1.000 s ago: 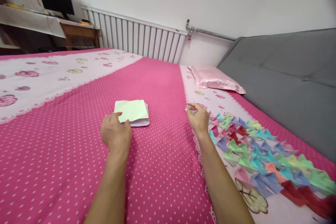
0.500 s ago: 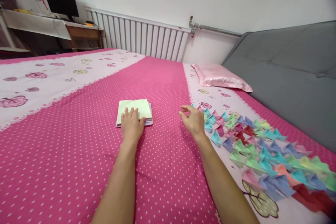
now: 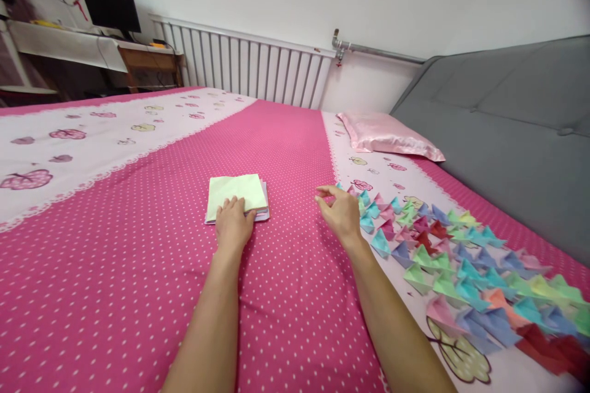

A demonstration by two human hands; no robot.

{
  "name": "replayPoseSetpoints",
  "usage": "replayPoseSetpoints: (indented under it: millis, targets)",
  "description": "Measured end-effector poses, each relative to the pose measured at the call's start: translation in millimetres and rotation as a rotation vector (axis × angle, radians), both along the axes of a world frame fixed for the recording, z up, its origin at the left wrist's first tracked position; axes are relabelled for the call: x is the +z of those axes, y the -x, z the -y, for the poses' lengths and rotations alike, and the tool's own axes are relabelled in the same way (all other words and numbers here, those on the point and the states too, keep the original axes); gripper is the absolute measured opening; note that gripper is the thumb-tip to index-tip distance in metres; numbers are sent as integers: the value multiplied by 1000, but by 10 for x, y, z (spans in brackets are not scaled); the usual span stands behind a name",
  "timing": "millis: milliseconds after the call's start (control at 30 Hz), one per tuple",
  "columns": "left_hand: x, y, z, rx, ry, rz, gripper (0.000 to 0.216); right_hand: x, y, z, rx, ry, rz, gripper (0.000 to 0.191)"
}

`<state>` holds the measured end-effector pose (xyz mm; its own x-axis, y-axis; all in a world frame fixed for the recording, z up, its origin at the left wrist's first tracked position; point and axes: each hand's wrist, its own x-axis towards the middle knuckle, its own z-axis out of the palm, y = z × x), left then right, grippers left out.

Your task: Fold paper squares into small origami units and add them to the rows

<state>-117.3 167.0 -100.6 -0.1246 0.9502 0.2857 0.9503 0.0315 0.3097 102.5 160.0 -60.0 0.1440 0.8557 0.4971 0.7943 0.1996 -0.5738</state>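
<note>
Pale yellow-green paper (image 3: 230, 189) tops a small stack of coloured paper sheets on the pink dotted bedspread. My left hand (image 3: 233, 224) lies over the stack's near edge, its fingers bent and close together on the top sheet, the thumb at the near right edge. Lilac paper (image 3: 265, 212) shows under the stack's right side. Off to the right, my right hand (image 3: 340, 212) hovers over the bed with thumb and forefinger curved and a gap between their tips; nothing shows in it. Beside it are many folded paper boats (image 3: 426, 261).
The boats spread in rows over the bed's right side, by a grey headboard (image 3: 516, 116). A pink satin pillow (image 3: 389, 135) lies farther back. Behind the bed are a white radiator (image 3: 249, 64) and a desk (image 3: 74, 43) with a monitor (image 3: 108, 5).
The fingers of my left hand have drawn back and bent towards the near edge of the paper stack. My right hand has hardly moved. The view has shifted slightly.
</note>
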Motion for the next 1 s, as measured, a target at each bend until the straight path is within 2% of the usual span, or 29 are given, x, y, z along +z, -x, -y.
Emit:
replayPoseSetpoints:
  millis: [233,533,1000]
  targets:
    - [-12,14,-33,6,7,48,42,-8,-7,-4,0,2,8,24]
    - [31,8,-9,0,2,82,34,9,1,1,6,6,1,24]
    - [45,9,-24,33,46,179,38,3,3,7,25,-2,10,22]
